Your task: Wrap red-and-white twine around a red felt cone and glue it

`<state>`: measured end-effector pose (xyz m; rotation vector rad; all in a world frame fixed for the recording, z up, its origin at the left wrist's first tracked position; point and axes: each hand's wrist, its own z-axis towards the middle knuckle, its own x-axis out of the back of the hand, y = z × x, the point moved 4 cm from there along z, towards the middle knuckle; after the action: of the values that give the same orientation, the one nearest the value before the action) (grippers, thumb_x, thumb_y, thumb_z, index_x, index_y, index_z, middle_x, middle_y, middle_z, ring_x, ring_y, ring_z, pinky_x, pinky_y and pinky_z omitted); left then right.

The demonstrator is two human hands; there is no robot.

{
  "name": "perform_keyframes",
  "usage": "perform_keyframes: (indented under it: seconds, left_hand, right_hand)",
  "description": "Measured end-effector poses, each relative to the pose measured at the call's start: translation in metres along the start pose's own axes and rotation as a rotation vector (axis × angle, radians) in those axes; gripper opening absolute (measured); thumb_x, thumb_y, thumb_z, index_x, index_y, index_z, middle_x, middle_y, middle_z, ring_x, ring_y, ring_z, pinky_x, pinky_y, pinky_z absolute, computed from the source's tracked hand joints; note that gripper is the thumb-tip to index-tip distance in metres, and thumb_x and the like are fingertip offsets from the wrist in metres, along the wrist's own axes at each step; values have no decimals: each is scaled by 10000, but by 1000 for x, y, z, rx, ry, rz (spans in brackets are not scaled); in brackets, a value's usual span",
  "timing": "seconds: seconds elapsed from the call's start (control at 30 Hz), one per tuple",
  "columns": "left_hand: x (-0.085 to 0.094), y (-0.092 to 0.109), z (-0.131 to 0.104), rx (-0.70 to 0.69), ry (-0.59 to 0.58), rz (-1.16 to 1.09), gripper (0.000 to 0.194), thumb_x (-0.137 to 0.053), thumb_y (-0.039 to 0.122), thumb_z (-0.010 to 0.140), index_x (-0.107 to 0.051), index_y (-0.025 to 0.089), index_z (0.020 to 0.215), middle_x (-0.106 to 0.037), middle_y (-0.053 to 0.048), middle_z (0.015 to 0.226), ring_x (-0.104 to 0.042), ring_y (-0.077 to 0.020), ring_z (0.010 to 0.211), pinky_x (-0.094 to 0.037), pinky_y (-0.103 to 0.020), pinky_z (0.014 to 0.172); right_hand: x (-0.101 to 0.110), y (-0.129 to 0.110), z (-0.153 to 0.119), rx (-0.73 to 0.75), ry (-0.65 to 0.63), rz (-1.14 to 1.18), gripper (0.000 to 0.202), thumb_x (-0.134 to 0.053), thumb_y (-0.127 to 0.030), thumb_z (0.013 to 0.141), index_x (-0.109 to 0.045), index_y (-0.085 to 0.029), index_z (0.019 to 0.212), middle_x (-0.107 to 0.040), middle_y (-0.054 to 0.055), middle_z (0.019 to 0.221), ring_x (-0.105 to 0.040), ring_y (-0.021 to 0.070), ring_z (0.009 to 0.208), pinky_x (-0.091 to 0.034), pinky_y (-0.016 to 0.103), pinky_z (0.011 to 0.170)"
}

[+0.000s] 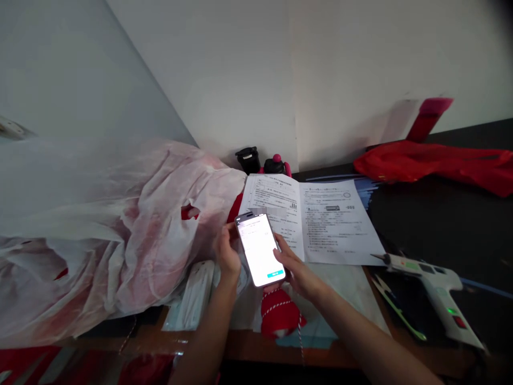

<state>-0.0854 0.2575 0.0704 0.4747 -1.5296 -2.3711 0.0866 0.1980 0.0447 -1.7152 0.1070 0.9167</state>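
Observation:
Both my hands hold a smartphone (259, 248) with a bright, mostly white screen and a blue button near its bottom. My left hand (228, 251) grips the phone's left edge, its fingers partly hidden behind the case. On the right edge, my right hand (292, 262) is closed around the phone, with the thumb over the screen. Behind the phone lies an open printed paper (336, 230) with text and small figures. Just below the phone sits a small red stuffed item (280, 315) wound with red-and-white twisted cord.
A white glue gun (435, 283) with a lit green light lies at right, beside green-handled tweezers or snips (401, 310). Crumpled white plastic bags (160, 214) fill the left. A red bag (433, 163), a black-lidded container (248, 159) and a pink-topped bottle (276, 164) stand by the wall.

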Motion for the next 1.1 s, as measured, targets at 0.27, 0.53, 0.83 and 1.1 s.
perform_keyframes:
  seconds: [0.27,0.53,0.83,1.1]
  left_hand:
    - [17,9,19,-107,222,37,209,-613,177,695,-688,174,890,-683,3,810,-623,-132,735,-478,-251,705]
    - [20,11,19,-126,240,93,175,-605,149,647,-656,186,810,-618,19,725,-551,-127,655,-442,-252,634]
    - [21,8,19,-110,196,97,142,-653,192,691,-659,182,833,-628,3,753,-558,-135,673,-447,-259,637]
    - [22,8,19,-121,211,106,136,-656,199,702,-639,165,833,-613,13,754,-557,-131,675,-452,-249,634]
  right_hand:
    - [-8,3,-6,-27,-159,15,633,-619,-505,958,-345,-394,1517,-641,76,1315,-715,243,974,-601,298,636]
    - [-13,2,-8,-44,-166,31,591,-619,-503,960,-390,-406,1496,-650,69,1297,-716,200,839,-585,290,613]
    - [-13,6,-8,-56,-135,38,608,-636,-528,937,-412,-386,1484,-683,63,1211,-716,198,800,-580,275,568]
    - [-13,8,-7,-53,-128,41,626,-648,-540,917,-422,-380,1479,-705,58,1142,-709,217,804,-573,298,569]
